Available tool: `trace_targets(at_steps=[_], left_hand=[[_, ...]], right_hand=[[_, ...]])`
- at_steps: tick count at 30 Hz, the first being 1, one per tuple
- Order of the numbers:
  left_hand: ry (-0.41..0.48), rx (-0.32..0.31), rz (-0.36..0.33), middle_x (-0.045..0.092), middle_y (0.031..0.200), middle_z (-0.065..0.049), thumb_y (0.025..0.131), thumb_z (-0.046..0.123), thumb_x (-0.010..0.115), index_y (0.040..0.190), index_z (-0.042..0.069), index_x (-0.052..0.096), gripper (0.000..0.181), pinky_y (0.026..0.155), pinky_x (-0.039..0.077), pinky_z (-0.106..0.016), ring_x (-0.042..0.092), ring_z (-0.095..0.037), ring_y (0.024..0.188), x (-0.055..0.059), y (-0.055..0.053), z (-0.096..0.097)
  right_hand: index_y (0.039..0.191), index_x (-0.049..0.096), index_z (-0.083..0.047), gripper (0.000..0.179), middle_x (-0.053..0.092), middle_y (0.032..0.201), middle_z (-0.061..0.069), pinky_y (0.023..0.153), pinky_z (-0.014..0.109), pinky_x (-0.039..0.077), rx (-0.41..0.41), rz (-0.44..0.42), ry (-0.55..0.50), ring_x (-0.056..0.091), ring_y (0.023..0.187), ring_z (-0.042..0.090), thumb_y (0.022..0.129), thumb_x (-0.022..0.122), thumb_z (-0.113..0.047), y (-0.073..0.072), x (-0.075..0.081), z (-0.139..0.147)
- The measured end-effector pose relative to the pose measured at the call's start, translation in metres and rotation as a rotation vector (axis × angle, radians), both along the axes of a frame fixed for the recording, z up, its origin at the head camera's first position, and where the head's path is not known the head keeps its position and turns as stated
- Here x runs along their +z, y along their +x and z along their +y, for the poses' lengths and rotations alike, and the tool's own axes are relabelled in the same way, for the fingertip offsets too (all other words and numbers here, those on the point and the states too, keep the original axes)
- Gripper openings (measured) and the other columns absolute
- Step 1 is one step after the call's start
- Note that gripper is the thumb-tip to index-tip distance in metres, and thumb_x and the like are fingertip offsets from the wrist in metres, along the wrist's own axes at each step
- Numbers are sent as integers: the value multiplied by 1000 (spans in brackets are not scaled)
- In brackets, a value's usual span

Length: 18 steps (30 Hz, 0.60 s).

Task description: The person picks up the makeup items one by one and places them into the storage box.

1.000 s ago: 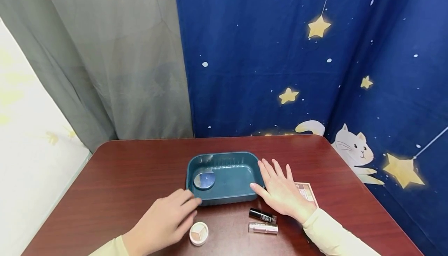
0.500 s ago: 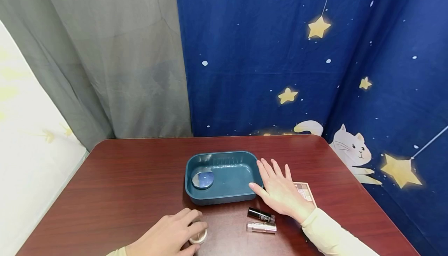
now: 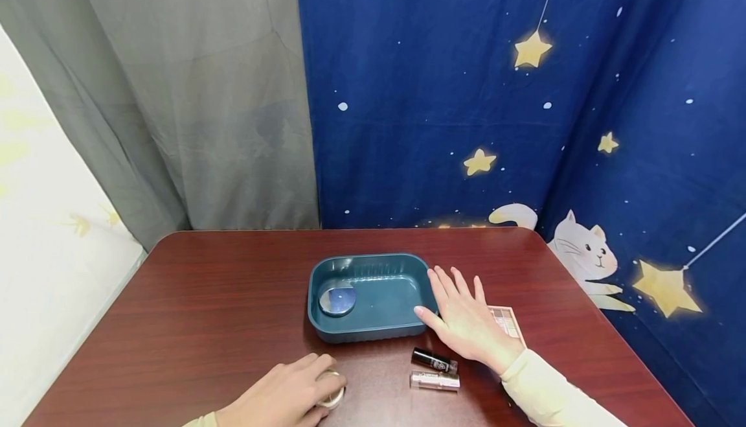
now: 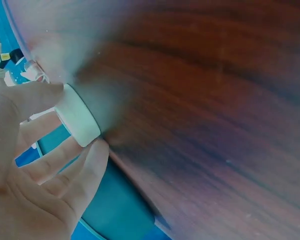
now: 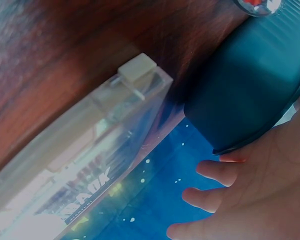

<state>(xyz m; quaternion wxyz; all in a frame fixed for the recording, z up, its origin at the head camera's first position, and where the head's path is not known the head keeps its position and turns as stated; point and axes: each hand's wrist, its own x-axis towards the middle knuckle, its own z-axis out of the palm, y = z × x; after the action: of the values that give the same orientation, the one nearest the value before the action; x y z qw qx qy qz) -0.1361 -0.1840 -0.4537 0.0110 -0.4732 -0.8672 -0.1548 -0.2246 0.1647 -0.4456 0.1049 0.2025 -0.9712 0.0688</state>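
My left hand (image 3: 285,391) pinches a small round makeup pot with a pale rim (image 3: 333,396) between thumb and fingertips. In the left wrist view, the pot's white side (image 4: 80,117) shows edge-on close over the table. Fingers cover much of its top in the head view. My right hand (image 3: 466,320) has its fingers straight and spread along the right rim of a teal plastic bin (image 3: 373,334). Inside that bin, at the left, lies a round shiny compact (image 3: 338,300).
Two lipstick-like tubes, one black (image 3: 432,360) and one silvery pink (image 3: 435,381), lie in front of the bin's right end. An eyeshadow palette (image 3: 508,321), partly behind the right hand, has a clear case (image 5: 100,145) in the right wrist view. Curtains hang behind the table (image 3: 192,297).
My left hand has come down from beside the bin's front left corner onto the makeup pot and now grips it. The right hand keeps its place at the bin.
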Motion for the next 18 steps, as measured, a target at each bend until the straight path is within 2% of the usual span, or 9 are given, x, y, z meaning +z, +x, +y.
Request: trace_targets(at_steps=[5, 10, 15, 18], left_hand=[[-9, -12, -21, 51, 100, 16, 87, 19, 79, 118, 27, 64, 35, 60, 41, -11, 45, 3, 83, 3, -2, 4], [27, -21, 9, 53, 103, 15, 86, 16, 76, 117, 25, 64, 35, 64, 43, -11, 47, 2, 85, 7, -3, 7], [58, -11, 57, 52, 103, 15, 86, 15, 76, 113, 27, 63, 32, 63, 42, -11, 47, 2, 86, 14, -3, 8], [81, -5, 120, 51, 102, 15, 83, 15, 77, 107, 27, 63, 30, 61, 41, -12, 48, 0, 85, 17, -2, 9]], right_hand=[[158, 33, -11, 83, 32, 162, 8, 111, 71, 13, 0, -4, -3, 22, 149, 37, 98, 42, -68, 0, -1, 0], [158, 34, -10, 85, 33, 161, 8, 110, 71, 13, 0, 0, -3, 23, 149, 37, 98, 39, -70, 1, 0, -1], [158, 34, -10, 85, 33, 161, 9, 110, 71, 14, 3, 3, -1, 24, 149, 38, 98, 39, -70, 0, 0, 0], [158, 34, -10, 84, 34, 161, 9, 110, 71, 15, 2, 4, -2, 24, 148, 38, 98, 39, -70, 0, 0, 0]])
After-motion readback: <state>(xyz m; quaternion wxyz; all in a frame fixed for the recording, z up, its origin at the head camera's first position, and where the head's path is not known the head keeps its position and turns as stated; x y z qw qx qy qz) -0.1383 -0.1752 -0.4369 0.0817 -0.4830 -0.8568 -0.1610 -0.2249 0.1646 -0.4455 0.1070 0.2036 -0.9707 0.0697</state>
